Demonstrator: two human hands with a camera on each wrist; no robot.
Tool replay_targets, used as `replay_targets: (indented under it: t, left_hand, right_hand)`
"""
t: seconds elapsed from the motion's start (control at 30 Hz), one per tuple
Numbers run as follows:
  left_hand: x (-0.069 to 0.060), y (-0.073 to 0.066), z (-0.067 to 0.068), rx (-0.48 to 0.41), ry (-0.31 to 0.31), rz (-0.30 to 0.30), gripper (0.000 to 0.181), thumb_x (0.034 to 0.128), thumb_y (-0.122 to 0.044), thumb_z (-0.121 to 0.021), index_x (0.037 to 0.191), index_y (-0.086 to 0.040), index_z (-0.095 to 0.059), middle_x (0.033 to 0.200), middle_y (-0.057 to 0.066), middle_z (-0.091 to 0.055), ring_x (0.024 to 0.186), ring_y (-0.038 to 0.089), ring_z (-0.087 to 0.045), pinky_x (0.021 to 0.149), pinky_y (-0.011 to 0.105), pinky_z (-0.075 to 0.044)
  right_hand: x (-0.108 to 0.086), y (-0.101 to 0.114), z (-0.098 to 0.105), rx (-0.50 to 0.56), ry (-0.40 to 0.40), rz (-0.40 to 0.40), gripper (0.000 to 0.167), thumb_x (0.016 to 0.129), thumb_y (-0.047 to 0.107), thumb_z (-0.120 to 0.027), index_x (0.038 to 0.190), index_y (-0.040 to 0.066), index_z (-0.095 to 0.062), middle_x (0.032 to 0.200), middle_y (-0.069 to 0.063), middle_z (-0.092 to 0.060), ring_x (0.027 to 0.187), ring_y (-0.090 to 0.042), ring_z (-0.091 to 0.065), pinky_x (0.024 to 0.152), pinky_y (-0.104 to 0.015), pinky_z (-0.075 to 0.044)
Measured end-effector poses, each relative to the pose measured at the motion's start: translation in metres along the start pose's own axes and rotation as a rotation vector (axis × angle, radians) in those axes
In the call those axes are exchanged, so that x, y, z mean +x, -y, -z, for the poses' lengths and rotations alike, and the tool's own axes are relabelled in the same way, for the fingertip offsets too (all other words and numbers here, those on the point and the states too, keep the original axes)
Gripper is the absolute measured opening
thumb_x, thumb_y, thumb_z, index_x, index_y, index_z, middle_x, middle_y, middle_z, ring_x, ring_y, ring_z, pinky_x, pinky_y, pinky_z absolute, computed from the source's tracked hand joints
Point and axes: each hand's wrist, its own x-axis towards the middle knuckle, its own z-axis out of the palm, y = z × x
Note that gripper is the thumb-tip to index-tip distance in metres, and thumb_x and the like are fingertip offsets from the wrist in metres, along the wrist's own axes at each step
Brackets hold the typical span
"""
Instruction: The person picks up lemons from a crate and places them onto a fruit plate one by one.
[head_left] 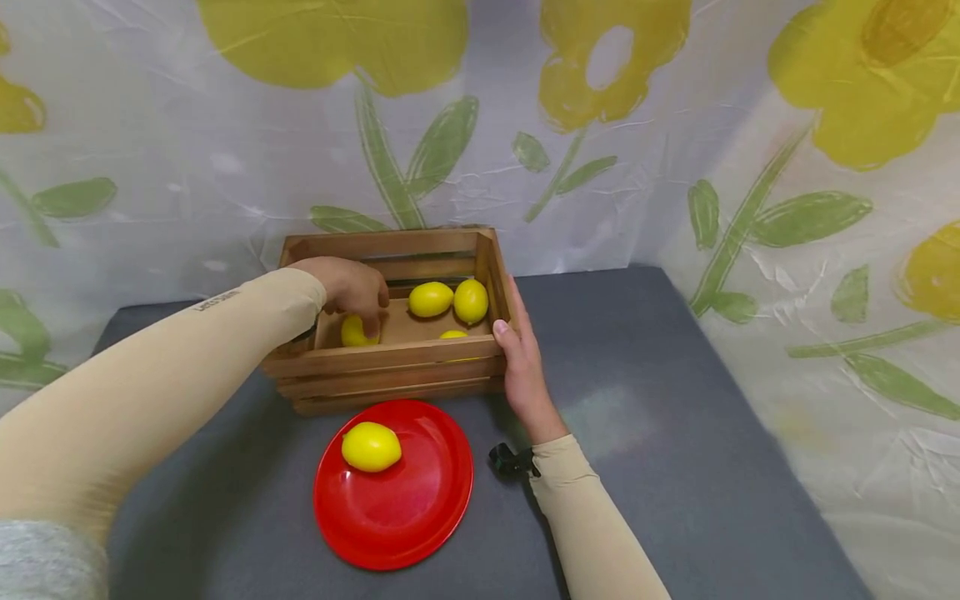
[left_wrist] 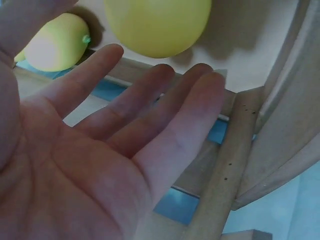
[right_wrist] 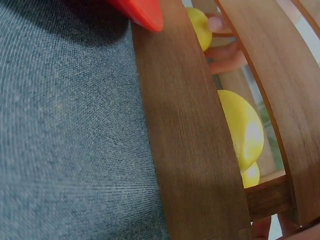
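"Five lemons (head_left: 431,299) visible, head view: distribution?"

"Four in crate (head_left: 397,358), approx. ctr of frame; one on red plate (head_left: 412,500), lower ctr."

"L hand (head_left: 348,287)?"

"Unclenched, fingers loosely extended (cf. L wrist view), inside crate at leftmost lemon (head_left: 356,332); contact unclear."

"R hand (head_left: 525,371)?"

"Gripping crate's R front corner, thumb at rim, just R of ctr."
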Motion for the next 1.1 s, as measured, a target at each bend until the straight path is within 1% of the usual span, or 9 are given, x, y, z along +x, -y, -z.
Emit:
replay_targets:
  t: [0.17, 0.3, 0.47, 0.57, 0.7, 0.77, 0.87, 0.97, 1.1]
  left_hand:
    - [0.003, 0.001, -0.002, 0.027, 0.02, 0.02, 0.073, 0.0934, -0.027, -0.081, 0.156, -0.001, -0.053, 0.159, 0.026, -0.053, 0.124, 0.051, -0.067, 0.098, 0.057, -0.062]
    - [0.005, 0.002, -0.004, 0.042, 0.021, 0.019, 0.066, 0.0932, -0.026, -0.08, 0.151, -0.002, -0.059, 0.152, 0.024, -0.059, 0.112, 0.043, -0.072, 0.092, 0.052, -0.064]
    - [0.008, 0.0, -0.006, 0.047, 0.046, -0.005, 0.054, 0.0949, -0.024, -0.077, 0.144, -0.004, -0.067, 0.139, 0.016, -0.065, 0.096, 0.03, -0.07, 0.083, 0.044, -0.065]
    - [0.009, 0.0, -0.009, 0.065, 0.058, -0.003, 0.041, 0.0957, -0.023, -0.077, 0.133, -0.006, -0.072, 0.128, 0.012, -0.068, 0.088, 0.027, -0.069, 0.079, 0.041, -0.064]
    - [0.008, -0.001, -0.012, 0.086, 0.064, 0.008, 0.03, 0.0969, -0.022, -0.076, 0.122, -0.006, -0.073, 0.117, 0.01, -0.069, 0.086, 0.025, -0.071, 0.08, 0.042, -0.065]
    - [0.006, -0.002, -0.013, 0.082, 0.068, 0.005, 0.033, 0.0973, -0.021, -0.075, 0.126, -0.005, -0.072, 0.12, 0.011, -0.068, 0.089, 0.024, -0.07, 0.083, 0.042, -0.065]
    - [0.004, -0.002, -0.013, 0.053, 0.058, 0.008, 0.048, 0.0961, -0.019, -0.077, 0.14, -0.003, -0.067, 0.136, 0.017, -0.065, 0.099, 0.025, -0.068, 0.088, 0.044, -0.064]
    - [0.003, -0.003, -0.011, 0.031, 0.041, 0.007, 0.061, 0.0943, -0.017, -0.079, 0.15, -0.003, -0.059, 0.153, 0.02, -0.057, 0.11, 0.027, -0.066, 0.092, 0.045, -0.064]
    - [0.002, -0.004, -0.009, 0.04, 0.033, 0.0, 0.065, 0.094, -0.017, -0.08, 0.153, -0.002, -0.057, 0.158, 0.022, -0.053, 0.115, 0.028, -0.066, 0.093, 0.044, -0.064]
  right_hand:
    - [0.001, 0.0, -0.001, -0.004, 0.001, 0.006, 0.066, 0.108, 0.045, -0.044, 0.17, 0.047, -0.022, 0.178, 0.021, -0.021, 0.164, -0.016, -0.027, 0.133, -0.058, -0.022]
    - [0.001, 0.0, -0.001, -0.009, 0.003, 0.004, 0.067, 0.108, 0.045, -0.044, 0.171, 0.046, -0.022, 0.178, 0.02, -0.021, 0.165, -0.016, -0.027, 0.134, -0.057, -0.022]
    - [0.002, -0.001, 0.0, -0.01, 0.001, 0.003, 0.067, 0.108, 0.046, -0.043, 0.171, 0.046, -0.022, 0.178, 0.02, -0.02, 0.165, -0.017, -0.026, 0.134, -0.057, -0.021]
    - [0.001, -0.002, 0.0, -0.009, -0.002, -0.003, 0.067, 0.107, 0.046, -0.044, 0.17, 0.047, -0.022, 0.178, 0.02, -0.021, 0.165, -0.017, -0.027, 0.134, -0.058, -0.022]
    - [0.001, -0.001, -0.001, -0.003, -0.002, -0.015, 0.067, 0.107, 0.046, -0.045, 0.17, 0.049, -0.023, 0.178, 0.021, -0.021, 0.164, -0.018, -0.028, 0.133, -0.06, -0.023]
    - [0.0, -0.001, -0.001, -0.002, 0.002, -0.016, 0.068, 0.107, 0.046, -0.045, 0.17, 0.049, -0.022, 0.178, 0.02, -0.021, 0.164, -0.018, -0.027, 0.133, -0.06, -0.023]
    - [0.0, -0.002, -0.001, 0.0, 0.006, -0.013, 0.068, 0.107, 0.046, -0.045, 0.17, 0.048, -0.021, 0.178, 0.02, -0.02, 0.164, -0.018, -0.027, 0.133, -0.06, -0.023]
    - [0.001, -0.003, -0.001, -0.002, 0.001, -0.012, 0.067, 0.107, 0.046, -0.044, 0.17, 0.048, -0.022, 0.178, 0.02, -0.02, 0.164, -0.018, -0.027, 0.133, -0.06, -0.024]
    - [0.001, -0.003, 0.001, -0.003, -0.001, -0.008, 0.067, 0.107, 0.046, -0.044, 0.17, 0.047, -0.022, 0.178, 0.02, -0.021, 0.164, -0.018, -0.028, 0.132, -0.061, -0.024]
